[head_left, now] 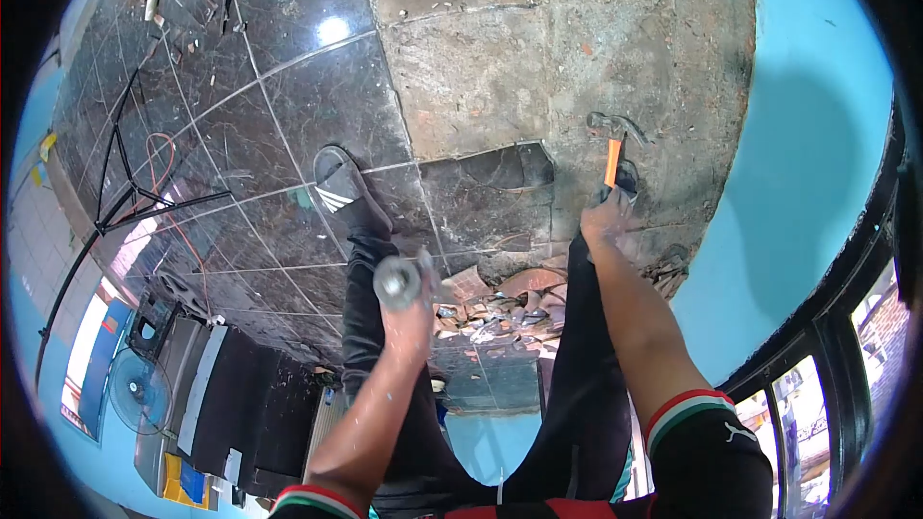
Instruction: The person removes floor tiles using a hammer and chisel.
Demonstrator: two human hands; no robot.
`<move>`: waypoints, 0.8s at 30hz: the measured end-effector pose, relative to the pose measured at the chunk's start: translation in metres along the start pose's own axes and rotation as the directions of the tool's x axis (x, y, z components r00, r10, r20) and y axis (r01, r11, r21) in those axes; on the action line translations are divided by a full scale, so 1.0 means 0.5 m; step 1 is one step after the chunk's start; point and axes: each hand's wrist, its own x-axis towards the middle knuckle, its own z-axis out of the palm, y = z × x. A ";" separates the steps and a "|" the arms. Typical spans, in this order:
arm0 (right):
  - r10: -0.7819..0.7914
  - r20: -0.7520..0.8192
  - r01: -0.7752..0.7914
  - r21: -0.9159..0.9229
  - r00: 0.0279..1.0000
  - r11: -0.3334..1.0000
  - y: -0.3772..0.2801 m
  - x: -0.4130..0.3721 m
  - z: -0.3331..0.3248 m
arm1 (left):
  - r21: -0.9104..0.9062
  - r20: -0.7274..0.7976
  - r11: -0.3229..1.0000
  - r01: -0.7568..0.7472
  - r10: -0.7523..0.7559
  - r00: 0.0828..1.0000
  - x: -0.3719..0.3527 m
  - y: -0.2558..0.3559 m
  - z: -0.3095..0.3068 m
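My right hand is wrapped round the dark grip of a claw hammer with an orange shaft. The hammer's metal head points away from me, above the bare floor and near my right foot. Closed round a tool with a round grey end, my left hand hovers over my left leg. That tool is seen end-on and blurred, so its far part is hidden. Between my feet lies a broken dark floor tile with a jagged edge. A heap of tile shards lies between my legs.
Dark tiles cover the floor on the left; rough bare screed spreads ahead. A blue wall bounds the right side. At left are a black metal stand, an orange cable and a fan.
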 end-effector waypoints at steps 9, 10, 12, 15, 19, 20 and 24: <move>-0.126 0.205 0.120 0.043 0.971 0.992 -0.220 -0.006 0.046 | 0.433 0.428 0.899 -0.071 -0.136 0.893 -0.080 -0.140 0.015; -0.079 0.242 0.075 0.026 0.967 0.997 -0.235 -0.006 0.054 | 0.459 0.457 0.881 -0.114 -0.124 0.881 -0.080 -0.124 0.028; -0.010 0.258 0.009 0.004 0.966 1.000 -0.260 -0.012 0.059 | 0.510 0.501 0.842 -0.173 -0.128 0.856 -0.069 -0.118 0.041; 0.069 0.296 -0.081 0.028 0.953 0.996 -0.274 -0.013 0.056 | 0.559 0.532 0.807 -0.190 -0.173 0.829 -0.051 -0.116 0.042; 0.014 0.348 -0.074 0.160 0.937 0.984 -0.219 0.008 0.078 | 0.568 0.532 0.807 -0.163 -0.208 0.821 -0.045 -0.093 0.031; -0.061 0.312 0.014 0.151 0.948 0.988 -0.207 0.005 0.074 | 0.577 0.540 0.795 -0.188 -0.199 0.818 -0.043 -0.092 0.031; -0.308 0.113 0.280 0.212 0.945 0.936 -0.237 -0.018 -0.003 | 0.380 0.564 0.865 -0.328 0.065 0.823 -0.038 -0.118 0.038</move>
